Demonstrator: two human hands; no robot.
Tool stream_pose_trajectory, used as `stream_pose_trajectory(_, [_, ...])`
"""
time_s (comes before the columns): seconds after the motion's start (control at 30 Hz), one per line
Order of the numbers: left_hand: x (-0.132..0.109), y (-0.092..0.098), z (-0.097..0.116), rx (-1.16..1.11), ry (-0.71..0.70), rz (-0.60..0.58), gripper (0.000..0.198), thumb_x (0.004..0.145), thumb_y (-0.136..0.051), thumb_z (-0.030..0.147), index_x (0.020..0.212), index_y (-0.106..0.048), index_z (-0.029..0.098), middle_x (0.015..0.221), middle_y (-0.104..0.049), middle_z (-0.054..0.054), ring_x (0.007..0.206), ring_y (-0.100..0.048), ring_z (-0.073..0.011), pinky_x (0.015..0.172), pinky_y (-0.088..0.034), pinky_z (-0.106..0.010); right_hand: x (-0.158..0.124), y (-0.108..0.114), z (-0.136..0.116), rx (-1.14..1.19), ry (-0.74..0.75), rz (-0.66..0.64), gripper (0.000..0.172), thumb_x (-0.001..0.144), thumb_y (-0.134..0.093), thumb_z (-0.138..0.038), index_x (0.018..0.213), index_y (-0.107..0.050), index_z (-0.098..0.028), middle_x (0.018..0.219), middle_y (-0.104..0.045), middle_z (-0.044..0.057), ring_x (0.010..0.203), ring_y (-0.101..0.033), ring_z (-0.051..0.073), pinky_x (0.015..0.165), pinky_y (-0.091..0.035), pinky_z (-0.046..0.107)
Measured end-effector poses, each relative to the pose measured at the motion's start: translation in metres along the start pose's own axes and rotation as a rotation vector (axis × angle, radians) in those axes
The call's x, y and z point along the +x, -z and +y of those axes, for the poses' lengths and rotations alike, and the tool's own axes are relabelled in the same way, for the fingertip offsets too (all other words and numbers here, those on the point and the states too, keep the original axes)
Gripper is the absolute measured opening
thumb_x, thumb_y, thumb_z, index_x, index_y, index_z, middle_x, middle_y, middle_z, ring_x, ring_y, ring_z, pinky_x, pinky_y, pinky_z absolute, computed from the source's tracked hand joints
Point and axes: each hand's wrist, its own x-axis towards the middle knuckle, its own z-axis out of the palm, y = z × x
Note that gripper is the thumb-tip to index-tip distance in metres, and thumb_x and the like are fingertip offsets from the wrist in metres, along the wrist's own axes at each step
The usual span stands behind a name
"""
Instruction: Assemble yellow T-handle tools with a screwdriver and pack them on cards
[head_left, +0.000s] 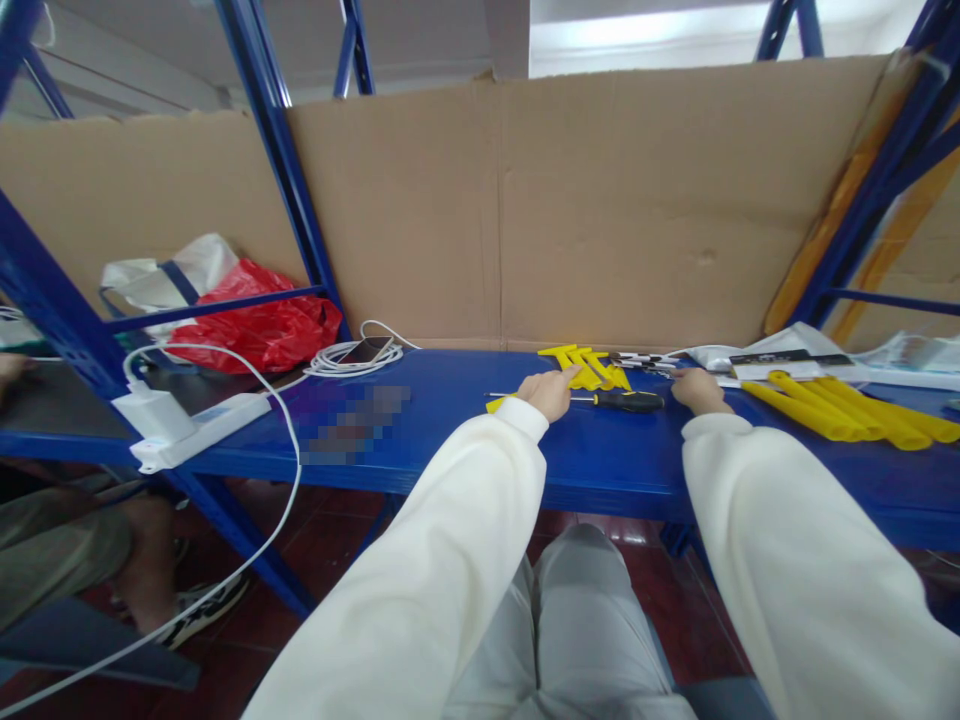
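Observation:
My left hand rests low over the blue table, its index finger stretched out to the nearest of several yellow T-shaped plastic pieces. Beside its wrist, a bit of another yellow piece shows, the rest hidden by the hand. A screwdriver with a black and yellow handle lies between my hands, its shaft passing behind the left one. My right hand is closed, fingers bent down beside a heap of small metal parts. Whatever its fingertips hold is too small to make out.
Yellow tubes lie at the right near plastic bags. At left are a coiled white cable, a power strip and a red bag. Cardboard stands behind the blue table. Another person's leg shows lower left.

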Motion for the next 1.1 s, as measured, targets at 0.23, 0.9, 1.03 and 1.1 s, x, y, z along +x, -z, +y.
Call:
stream_pose_trajectory(0.23, [0.000, 0.000, 0.001, -0.009, 0.001, 0.009, 0.060, 0.104, -0.047, 0.021, 0.164, -0.048, 0.031, 0.143, -0.073, -0.009, 0.127, -0.072, -0.0269, 0.107, -0.056, -0.039, -0.001, 0.000, -0.009, -0.183, -0.028, -0.072, 0.034, 0.081, -0.065, -0.015, 0.110, -0.084, -0.019, 0.116, -0.076, 0.024, 0.116, -0.072, 0.039, 0.094, -0.058, 0.049])
stream_pose_trajectory(0.9, [-0.001, 0.001, 0.002, -0.072, 0.018, 0.019, 0.061, 0.102, -0.050, 0.019, 0.162, -0.051, 0.031, 0.140, -0.074, -0.010, 0.127, -0.072, -0.0288, 0.107, -0.055, -0.039, -0.011, 0.010, -0.028, -0.336, 0.125, -0.133, 0.029, 0.089, -0.060, -0.009, 0.105, -0.084, -0.009, 0.107, -0.078, 0.026, 0.113, -0.076, 0.037, 0.096, -0.060, 0.041])
stream_pose_trajectory(1.03, [-0.001, 0.001, 0.002, -0.096, 0.020, 0.011, 0.061, 0.102, -0.050, 0.019, 0.163, -0.051, 0.029, 0.142, -0.073, -0.011, 0.129, -0.071, -0.0301, 0.109, -0.054, -0.040, -0.010, 0.010, -0.029, -0.324, 0.139, -0.149, 0.029, 0.083, -0.064, -0.002, 0.103, -0.083, -0.008, 0.109, -0.078, 0.027, 0.115, -0.076, 0.037, 0.097, -0.060, 0.040])
stream_pose_trajectory(1.1, [-0.001, 0.001, 0.001, -0.121, 0.021, 0.019, 0.061, 0.102, -0.052, 0.019, 0.162, -0.052, 0.029, 0.141, -0.074, -0.011, 0.129, -0.071, -0.0301, 0.110, -0.054, -0.039, -0.008, 0.009, -0.028, -0.318, 0.143, -0.157, 0.029, 0.080, -0.065, 0.000, 0.100, -0.083, -0.010, 0.108, -0.079, 0.025, 0.116, -0.076, 0.036, 0.098, -0.060, 0.039])
